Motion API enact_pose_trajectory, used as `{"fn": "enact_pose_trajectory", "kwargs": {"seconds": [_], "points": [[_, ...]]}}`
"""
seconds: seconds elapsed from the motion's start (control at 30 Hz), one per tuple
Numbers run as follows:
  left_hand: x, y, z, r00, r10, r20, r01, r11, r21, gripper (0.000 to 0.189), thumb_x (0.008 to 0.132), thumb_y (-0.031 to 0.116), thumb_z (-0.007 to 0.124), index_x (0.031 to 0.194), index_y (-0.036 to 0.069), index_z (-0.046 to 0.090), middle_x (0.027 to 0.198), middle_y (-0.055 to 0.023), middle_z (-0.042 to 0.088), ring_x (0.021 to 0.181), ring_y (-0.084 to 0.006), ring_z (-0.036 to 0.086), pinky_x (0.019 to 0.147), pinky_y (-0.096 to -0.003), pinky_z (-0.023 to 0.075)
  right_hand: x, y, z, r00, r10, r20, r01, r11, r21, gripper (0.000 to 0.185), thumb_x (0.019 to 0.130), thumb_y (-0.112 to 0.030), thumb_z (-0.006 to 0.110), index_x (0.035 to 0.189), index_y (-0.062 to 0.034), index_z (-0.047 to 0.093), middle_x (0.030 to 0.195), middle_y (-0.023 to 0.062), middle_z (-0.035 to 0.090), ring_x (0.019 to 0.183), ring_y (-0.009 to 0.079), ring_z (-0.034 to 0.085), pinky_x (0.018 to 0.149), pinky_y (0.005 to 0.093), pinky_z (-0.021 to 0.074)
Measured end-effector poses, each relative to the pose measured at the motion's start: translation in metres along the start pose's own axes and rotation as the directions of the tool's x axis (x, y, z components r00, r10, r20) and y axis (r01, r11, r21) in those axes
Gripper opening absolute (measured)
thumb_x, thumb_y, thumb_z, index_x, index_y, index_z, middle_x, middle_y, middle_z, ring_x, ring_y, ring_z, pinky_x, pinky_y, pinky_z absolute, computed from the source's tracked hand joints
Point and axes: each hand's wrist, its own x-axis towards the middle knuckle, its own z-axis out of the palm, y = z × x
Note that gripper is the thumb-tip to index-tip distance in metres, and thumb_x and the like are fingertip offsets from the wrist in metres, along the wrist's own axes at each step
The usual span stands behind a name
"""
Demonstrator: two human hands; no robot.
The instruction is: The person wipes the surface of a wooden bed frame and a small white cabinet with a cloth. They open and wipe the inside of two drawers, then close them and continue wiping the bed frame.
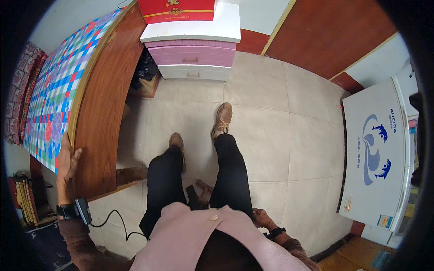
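Observation:
My left hand (pixel 69 159) rests on the edge of a wooden platform (pixel 105 91), its thumb apart from the fingers. A plaid cover with printed roses (pixel 61 91) lies over the platform's top. On my left wrist is a black strap with a small device (pixel 83 210), and a black cable (pixel 115 210) runs from it toward my waist. My right hand (pixel 262 216) hangs beside my right thigh, fingers bent. Whether anything is in it is hard to see. Another black strap (pixel 276 232) circles my right wrist.
Ahead stands a pink and white drawer cabinet (pixel 193 56) with a red box (pixel 178 12) on top. A white Aucma chest freezer (pixel 373 149) is at right. Folded bedding (pixel 23 91) lies at far left. Beneath me are floor tiles (pixel 257 142) and a partly hidden brown wooden object (pixel 204 185).

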Motion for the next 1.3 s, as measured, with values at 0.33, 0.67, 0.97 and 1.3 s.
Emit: {"fn": "enact_pose_trajectory", "kwargs": {"seconds": [0.33, 0.67, 0.97, 1.3], "points": [[-0.041, -0.022, -0.005, 0.999, 0.020, 0.029, -0.016, 0.992, -0.128, 0.079, 0.074, 0.014, 0.056, 0.143, 0.004, 0.018, 0.143, -0.0210, 0.028, 0.130, -0.0322, 0.032, 0.108, -0.0335, 0.0237, -0.004, 0.033, 0.005, 0.968, -0.225, 0.115, 0.249, 0.929, -0.275, 0.027, 0.084, -0.011, 0.046, 0.110, -0.0090, 0.055, 0.070, 0.0105, 0.062, 0.061, 0.0213, 0.060, 0.050, 0.0316, 0.0469], [-0.028, -0.069, 0.022, 0.996, 0.084, -0.038, -0.091, 0.962, -0.256, 0.074, 0.084, 0.034, 0.056, 0.143, 0.004, 0.021, 0.144, -0.0193, 0.027, 0.133, -0.0322, 0.025, 0.109, -0.0377, 0.0183, 0.003, 0.049, 0.019, 0.974, -0.216, 0.070, 0.221, 0.973, -0.068, 0.029, 0.086, -0.015, 0.048, 0.112, -0.0061, 0.058, 0.098, 0.0117, 0.066, 0.089, 0.0190, 0.060, 0.080, 0.0314, 0.0464], [-0.030, -0.060, 0.018, 0.998, 0.032, -0.051, -0.035, 0.997, -0.075, 0.072, 0.086, 0.037, 0.054, 0.141, 0.000, 0.024, 0.142, -0.0218, 0.029, 0.131, -0.0333, 0.028, 0.109, -0.0373, 0.0197, 0.014, 0.058, 0.029, 0.962, -0.267, 0.050, 0.271, 0.950, -0.152, 0.033, 0.088, -0.016, 0.044, 0.119, -0.0080, 0.053, 0.096, 0.0149, 0.065, 0.084, 0.0238, 0.061, 0.076, 0.0316, 0.0472], [0.010, -0.068, 0.010, 0.976, -0.131, 0.171, 0.146, 0.986, -0.077, 0.070, 0.087, 0.032, 0.054, 0.137, -0.008, 0.025, 0.139, -0.0257, 0.032, 0.129, -0.0346, 0.031, 0.107, -0.0348, 0.0219, -0.009, 0.027, 0.016, 0.991, -0.076, 0.109, 0.080, 0.996, -0.033, 0.045, 0.096, -0.035, 0.036, 0.127, -0.0055, 0.047, 0.098, 0.0153, 0.065, 0.081, 0.0208, 0.062, 0.073, 0.0339, 0.0488]]}}
